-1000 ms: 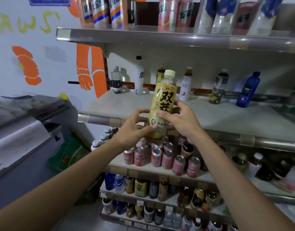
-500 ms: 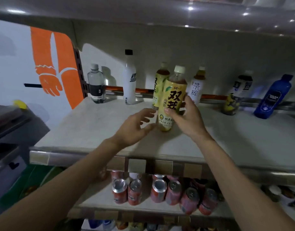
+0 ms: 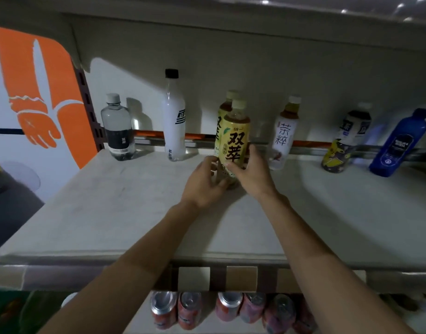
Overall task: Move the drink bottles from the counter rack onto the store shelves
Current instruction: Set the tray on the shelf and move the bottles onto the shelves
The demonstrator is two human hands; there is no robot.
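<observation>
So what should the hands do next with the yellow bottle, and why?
Probably let go and draw back. The yellow bottle stands upright, seemingly down on the shelf, right in front of a matching bottle in the back row. The left hand and right hand both grip it low, so nothing seems left but releasing it.

We read 双萃 in large black characters down the label of the yellow bottle (image 3: 235,141), which stands midway along the shelf (image 3: 111,213) toward its back edge; a small 统一 sits above them. The white-labelled tea bottle (image 3: 283,138) just beside it reads 茶粹. The print on the other bottles along the back edge is too blurred for us to read.
</observation>
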